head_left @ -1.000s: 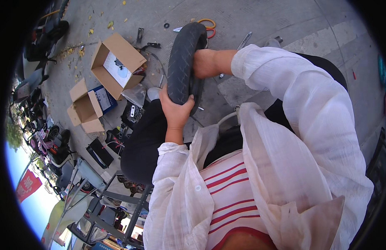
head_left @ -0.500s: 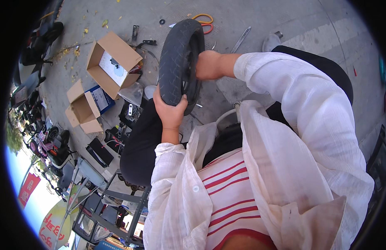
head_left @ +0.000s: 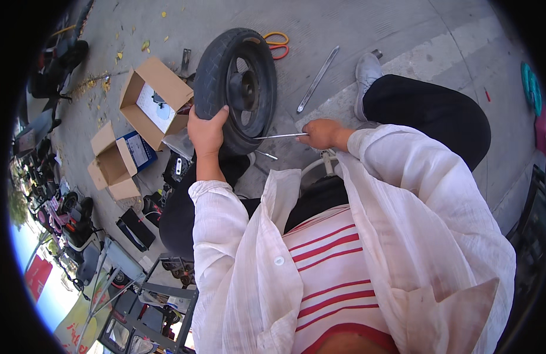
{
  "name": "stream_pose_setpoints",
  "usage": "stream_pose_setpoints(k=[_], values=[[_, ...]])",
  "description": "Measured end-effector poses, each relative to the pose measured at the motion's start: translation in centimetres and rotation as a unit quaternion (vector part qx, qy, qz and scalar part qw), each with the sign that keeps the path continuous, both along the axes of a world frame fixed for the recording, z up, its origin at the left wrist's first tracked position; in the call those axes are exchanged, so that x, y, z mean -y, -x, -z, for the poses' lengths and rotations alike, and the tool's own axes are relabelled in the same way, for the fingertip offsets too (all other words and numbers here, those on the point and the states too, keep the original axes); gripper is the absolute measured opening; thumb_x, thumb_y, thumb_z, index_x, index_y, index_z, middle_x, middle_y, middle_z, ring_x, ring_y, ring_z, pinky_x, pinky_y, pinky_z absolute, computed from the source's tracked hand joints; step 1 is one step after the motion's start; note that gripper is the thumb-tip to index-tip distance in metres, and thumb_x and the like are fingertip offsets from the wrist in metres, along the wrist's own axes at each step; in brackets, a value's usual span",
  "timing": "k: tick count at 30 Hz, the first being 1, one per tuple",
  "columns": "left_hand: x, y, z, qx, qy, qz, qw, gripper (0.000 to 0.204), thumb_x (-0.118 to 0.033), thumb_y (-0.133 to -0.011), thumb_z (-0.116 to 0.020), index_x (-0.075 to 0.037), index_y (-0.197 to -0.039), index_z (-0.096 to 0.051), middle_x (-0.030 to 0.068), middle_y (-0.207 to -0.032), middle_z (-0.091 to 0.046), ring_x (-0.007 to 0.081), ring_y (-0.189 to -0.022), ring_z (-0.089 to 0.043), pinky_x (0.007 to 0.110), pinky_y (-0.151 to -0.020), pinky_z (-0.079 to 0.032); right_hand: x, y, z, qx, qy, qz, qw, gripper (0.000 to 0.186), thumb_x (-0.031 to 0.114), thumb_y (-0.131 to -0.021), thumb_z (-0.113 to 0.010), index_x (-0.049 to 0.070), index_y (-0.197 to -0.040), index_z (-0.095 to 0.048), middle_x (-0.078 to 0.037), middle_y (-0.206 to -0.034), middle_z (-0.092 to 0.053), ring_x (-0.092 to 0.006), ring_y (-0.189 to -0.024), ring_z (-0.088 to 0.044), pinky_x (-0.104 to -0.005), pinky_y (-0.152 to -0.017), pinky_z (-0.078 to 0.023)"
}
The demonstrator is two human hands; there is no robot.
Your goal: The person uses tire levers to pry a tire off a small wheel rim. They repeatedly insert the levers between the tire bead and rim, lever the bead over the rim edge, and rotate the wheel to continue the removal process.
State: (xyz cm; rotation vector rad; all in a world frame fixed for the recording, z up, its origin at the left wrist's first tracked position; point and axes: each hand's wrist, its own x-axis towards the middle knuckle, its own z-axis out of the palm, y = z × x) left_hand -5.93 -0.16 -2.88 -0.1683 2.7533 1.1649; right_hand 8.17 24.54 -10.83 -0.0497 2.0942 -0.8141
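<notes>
A black wheel with a treaded tire point(head_left: 209, 74) stands tilted in front of me, its spoked rim and hub facing right. My left hand point(head_left: 207, 131) grips the near edge of the tire, thumb on the sidewall and fingers round the tread side. My right hand point(head_left: 322, 133) is closed round one end of a thin metal tire lever point(head_left: 282, 136). The lever's other end meets the wheel's lower edge, between tire and rim; how deep it sits is hidden. A second, longer metal lever point(head_left: 318, 79) lies on the ground beyond my right hand.
Orange-handled scissors point(head_left: 279, 45) lie behind the wheel. An open cardboard box point(head_left: 144, 97) and a smaller open carton point(head_left: 115, 160) are at left, near a black case point(head_left: 136, 227). A metal rack point(head_left: 166, 283) stands lower left. My shoe point(head_left: 367, 71) is at right.
The wheel has shifted left and turned, showing more of its hub side. My right hand has come back from the rim, and the lever in it now shows. My left hand moved left.
</notes>
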Motion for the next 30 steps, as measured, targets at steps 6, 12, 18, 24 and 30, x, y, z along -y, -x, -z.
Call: stream_pose_setpoints(k=[6, 12, 18, 24, 30], values=[[-2.4, 1.5, -1.5, 0.009, 0.025, 0.019, 0.999, 0.069, -0.035, -0.063, -0.081, 0.004, -0.117, -0.061, 0.0220, -0.107, -0.068, 0.0333, -0.099, -0.066, 0.038, -0.090, -0.048, 1.5, -2.7, -1.3, 0.037, -0.015, 0.100, 0.994, 0.054, 0.053, -0.093, -0.047, 0.005, -0.102, -0.071, -0.018, -0.105, -0.068, -0.0358, -0.101, -0.064, -0.0453, -0.089, -0.048], [-3.9, 2.2, -1.5, -0.032, 0.079, 0.014, 0.996, 0.066, -0.034, -0.063, -0.079, 0.003, -0.116, -0.061, 0.0233, -0.105, -0.068, 0.0368, -0.100, -0.066, 0.041, -0.089, -0.050, 2.7, -4.3, -4.0, 0.028, -0.036, 0.166, 0.985, 0.052, 0.052, -0.093, -0.048, 0.006, -0.099, -0.070, -0.020, -0.105, -0.068, -0.0392, -0.098, -0.064, -0.0489, -0.083, -0.050], [-5.9, 2.8, -3.7, 0.021, 0.097, 0.001, 0.995, 0.064, -0.027, -0.063, -0.075, -0.001, -0.119, -0.060, 0.0250, -0.110, -0.066, 0.0391, -0.105, -0.063, 0.043, -0.090, -0.050, 3.5, -5.7, -3.7, -0.030, -0.032, 0.204, 0.978, 0.049, 0.047, -0.093, -0.050, 0.002, -0.094, -0.068, -0.024, -0.099, -0.067, -0.0431, -0.096, -0.063, -0.0498, -0.084, -0.048], [-7.9, 4.1, -5.8, 0.044, 0.090, 0.004, 0.995, 0.050, -0.020, -0.066, -0.071, -0.001, -0.112, -0.062, 0.0214, -0.109, -0.067, 0.0373, -0.105, -0.063, 0.043, -0.088, -0.050, 4.4, -6.5, -2.2, -0.034, 0.029, 0.268, 0.962, 0.044, 0.040, -0.094, -0.052, -0.002, -0.092, -0.068, -0.028, -0.089, -0.066, -0.0457, -0.090, -0.063, -0.0497, -0.080, -0.048], [-9.5, 5.4, -6.8, 0.062, 0.100, -0.013, 0.993, 0.049, -0.020, -0.068, -0.071, -0.003, -0.113, -0.061, 0.0202, -0.112, -0.067, 0.0364, -0.106, -0.063, 0.043, -0.088, -0.051, 4.4, -6.3, -2.8, -0.033, 0.047, 0.307, 0.950, 0.046, 0.039, -0.095, -0.051, -0.003, -0.093, -0.067, -0.028, -0.090, -0.066, -0.0457, -0.090, -0.064, -0.0487, -0.079, -0.048]])
